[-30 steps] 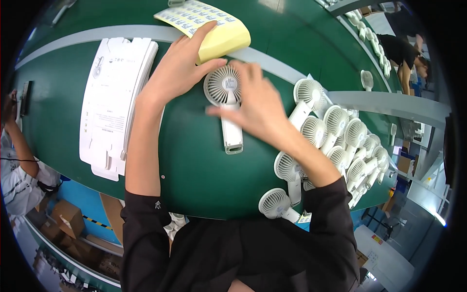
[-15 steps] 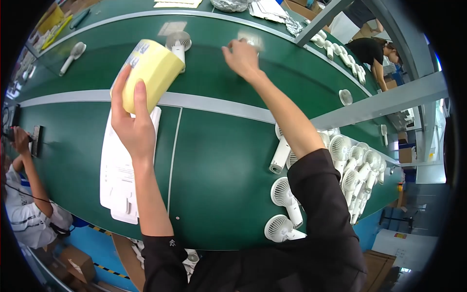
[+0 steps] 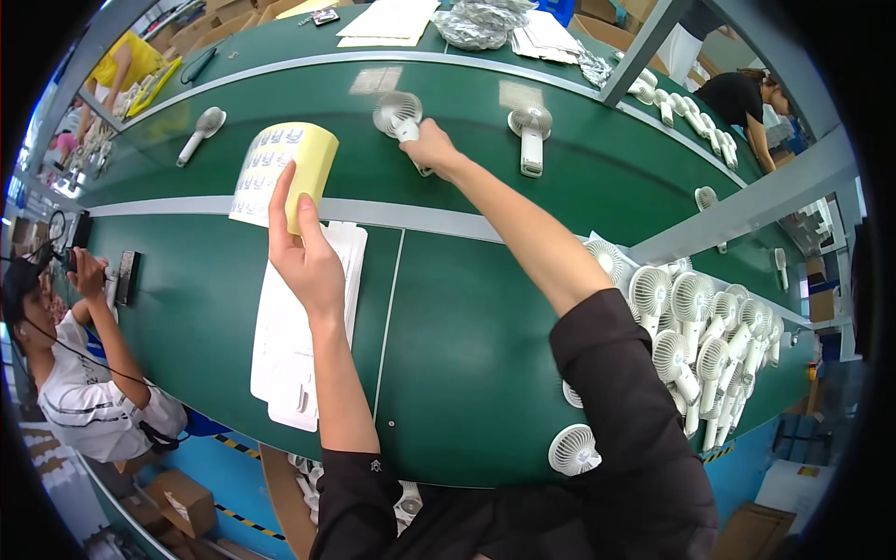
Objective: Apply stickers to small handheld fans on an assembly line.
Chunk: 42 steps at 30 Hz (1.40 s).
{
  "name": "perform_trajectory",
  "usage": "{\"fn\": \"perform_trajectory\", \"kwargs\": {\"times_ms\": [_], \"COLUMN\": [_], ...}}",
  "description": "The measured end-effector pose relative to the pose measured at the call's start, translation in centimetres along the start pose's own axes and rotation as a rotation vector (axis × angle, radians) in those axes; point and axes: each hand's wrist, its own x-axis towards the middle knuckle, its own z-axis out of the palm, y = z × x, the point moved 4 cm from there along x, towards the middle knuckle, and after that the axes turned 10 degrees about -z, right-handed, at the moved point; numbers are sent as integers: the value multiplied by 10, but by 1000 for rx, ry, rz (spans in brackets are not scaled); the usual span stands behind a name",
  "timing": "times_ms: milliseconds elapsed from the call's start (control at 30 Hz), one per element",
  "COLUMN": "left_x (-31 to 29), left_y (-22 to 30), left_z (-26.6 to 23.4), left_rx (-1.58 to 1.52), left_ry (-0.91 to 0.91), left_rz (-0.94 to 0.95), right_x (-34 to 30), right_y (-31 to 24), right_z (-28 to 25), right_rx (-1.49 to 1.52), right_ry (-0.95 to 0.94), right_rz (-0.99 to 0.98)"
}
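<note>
My left hand point(image 3: 308, 271) is closed round a roll of labels point(image 3: 313, 168) with pale yellow backing and rows of small print, held above the bench's grey rail. Farther off, my right hand point(image 3: 433, 149) grips the handle of a white handheld fan point(image 3: 396, 107), whose round grille points away from me. To the right of that hand, a second handheld fan point(image 3: 531, 126) lies with its handle toward me. Beneath my left forearm is a stack of white sheets or flat trays point(image 3: 289, 322).
Many white fans point(image 3: 695, 299) are heaped by my right arm, with another fan point(image 3: 574, 450) at the near edge. One more fan point(image 3: 201, 135) lies far left. A grey metal post point(image 3: 747, 210) crosses at right. A co-worker point(image 3: 89, 373) works at left.
My right hand has left the fan on the right and moved left onto another fan's handle. The label roll is more upright and nearer me. The whole view has shifted.
</note>
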Motion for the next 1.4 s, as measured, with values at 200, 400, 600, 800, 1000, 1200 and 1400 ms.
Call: {"fn": "perform_trajectory", "kwargs": {"times_ms": [200,400,600,800,1000,1200,1400], "left_x": [-2,-13,-44,-77,-81,-66,-69], "left_y": [-1,-11,-15,4,20,0,-16], "left_z": [7,30,69,85,81,74,85], "left_rx": [84,81,-157,-351,-139,-33,-349], "left_ry": [-56,-265,-678,-956,-1037,-1038,-1033], "left_rz": [57,-123,-393,-566,-573,-422,-483], "right_x": [-68,-155,-223,-259,-268,-269,-274], "right_y": [-1,-31,-53,-58,-49,-68,-79], "right_z": [-58,-101,-107,-104,-99,-95,-97], "right_rx": [390,742,1056,1116,1193,1151,981], "right_ry": [-27,-144,-341,-533,-575,-630,-455], "right_rz": [-21,-37,-31,-21,-67,10,-71]}}
